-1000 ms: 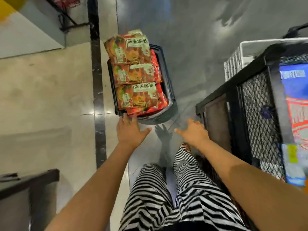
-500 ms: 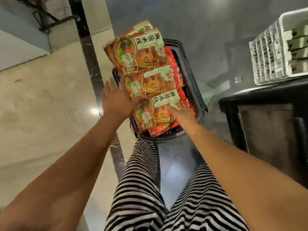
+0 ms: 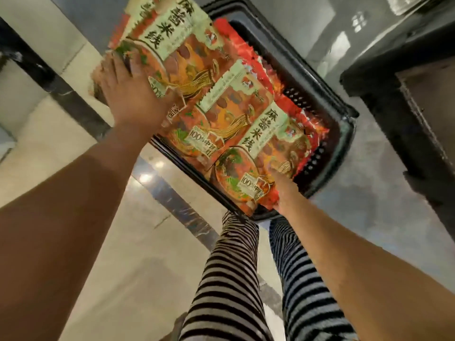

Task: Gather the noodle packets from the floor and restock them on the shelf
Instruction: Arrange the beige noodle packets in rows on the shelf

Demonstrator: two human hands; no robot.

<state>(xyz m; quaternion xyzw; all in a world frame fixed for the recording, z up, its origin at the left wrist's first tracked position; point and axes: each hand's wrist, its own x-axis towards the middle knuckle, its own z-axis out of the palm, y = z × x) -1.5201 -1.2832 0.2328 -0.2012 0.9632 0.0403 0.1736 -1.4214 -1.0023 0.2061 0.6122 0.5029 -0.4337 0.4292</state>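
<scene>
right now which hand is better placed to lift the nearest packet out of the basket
Right. The right hand touches the nearest packet at its lower corner, while the left hand lies on the farthest packet, toward the far end of the basket.

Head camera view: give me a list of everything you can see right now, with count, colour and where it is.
noodle packets: at least three, orange and green, in a row on top of the basket's load
red packets: several, count unclear, red, under the noodle packets in the basket
basket: one, black, on the floor ahead of the legs
shelf unit: one, black, on the right
floor: beige and grey, crossed by a dark strip
legs: two, in black-and-white striped trousers, bottom centre
left hand: one, fingers laid on the far packet's left edge
right hand: one, at the nearest packet's corner, grip unclear
</scene>
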